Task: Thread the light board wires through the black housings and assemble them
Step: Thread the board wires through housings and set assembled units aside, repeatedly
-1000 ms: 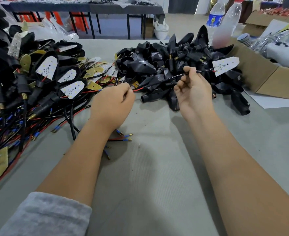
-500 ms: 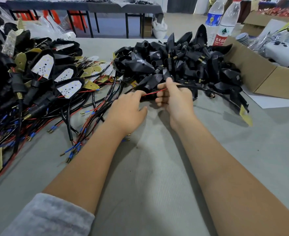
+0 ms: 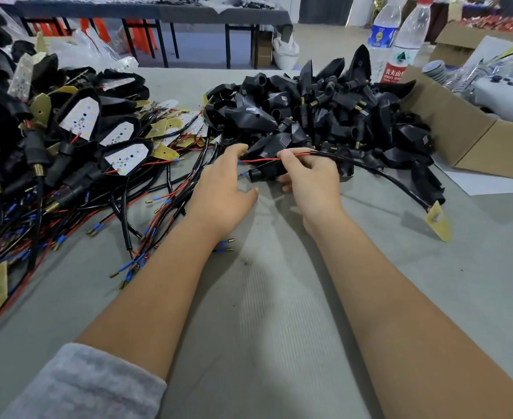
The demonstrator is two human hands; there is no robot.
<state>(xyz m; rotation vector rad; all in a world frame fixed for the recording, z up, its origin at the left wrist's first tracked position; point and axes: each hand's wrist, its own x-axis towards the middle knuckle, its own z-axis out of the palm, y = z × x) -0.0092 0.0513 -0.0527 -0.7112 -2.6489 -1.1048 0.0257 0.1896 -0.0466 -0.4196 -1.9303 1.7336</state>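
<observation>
Right now my right hand point(image 3: 309, 176) pinches the red wire point(image 3: 264, 159) and cradles a black housing point(image 3: 267, 173); my left hand point(image 3: 222, 189), fingers loose, reaches for the wire's tip. The light board point(image 3: 438, 220) trails on the grey table point(image 3: 279, 313), and it may snag on the housing pile point(image 3: 324, 110) if I pull. Beyond stand water bottles point(image 3: 400, 46) and another table point(image 3: 158, 13).

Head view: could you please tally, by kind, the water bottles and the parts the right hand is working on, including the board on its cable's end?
Water bottles: 2, blue-labelled and red-labelled
Red wire pinched by the right hand: 1
Black housing under that hand's fingers: 1
Light board on the cable's end: 1
Total: 5
</observation>
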